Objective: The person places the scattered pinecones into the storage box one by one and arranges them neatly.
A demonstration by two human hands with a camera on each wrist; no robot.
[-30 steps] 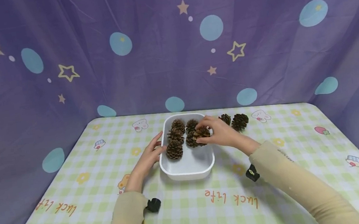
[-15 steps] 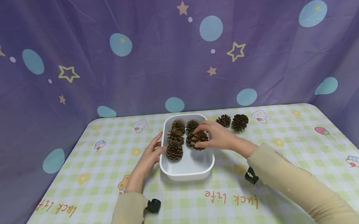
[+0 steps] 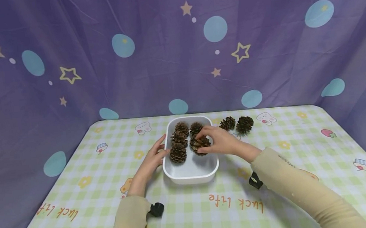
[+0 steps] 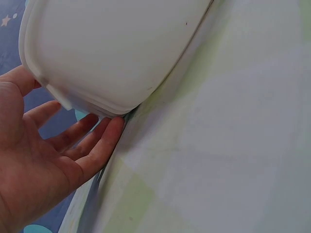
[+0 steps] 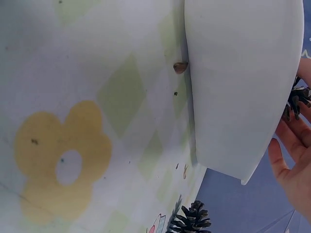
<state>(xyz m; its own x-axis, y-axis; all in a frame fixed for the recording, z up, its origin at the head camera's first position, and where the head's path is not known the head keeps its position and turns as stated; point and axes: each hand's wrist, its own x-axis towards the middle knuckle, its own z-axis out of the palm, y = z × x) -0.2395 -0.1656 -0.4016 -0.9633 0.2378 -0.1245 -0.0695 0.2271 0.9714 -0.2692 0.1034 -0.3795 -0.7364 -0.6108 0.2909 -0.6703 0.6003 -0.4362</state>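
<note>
A white rectangular tub (image 3: 193, 171) stands on the table with several brown pine cones (image 3: 177, 153) inside, most along its left half. Over the tub's right half, my right hand (image 3: 221, 139) pinches a pine cone (image 3: 200, 147) between thumb and fingers. In the right wrist view that held pine cone (image 5: 297, 99) shows partly above the tub's wall (image 5: 238, 92). My left hand (image 3: 152, 159) rests against the tub's left side. The left wrist view shows its fairly straight fingers (image 4: 104, 145) touching the tub's side low down, the thumb near the rim.
Two more pine cones (image 3: 227, 123) (image 3: 244, 125) lie on the table beyond the right hand. Small brown scale bits (image 5: 180, 67) are scattered by the tub. A green-checked cloth (image 3: 88, 203) covers the table, and a purple curtain (image 3: 172, 77) hangs behind it.
The right hand has lowered the pine cone and shifted it slightly left and nearer within the tub. A pine cone behind that hand has become more visible. The left hand stays put.
</note>
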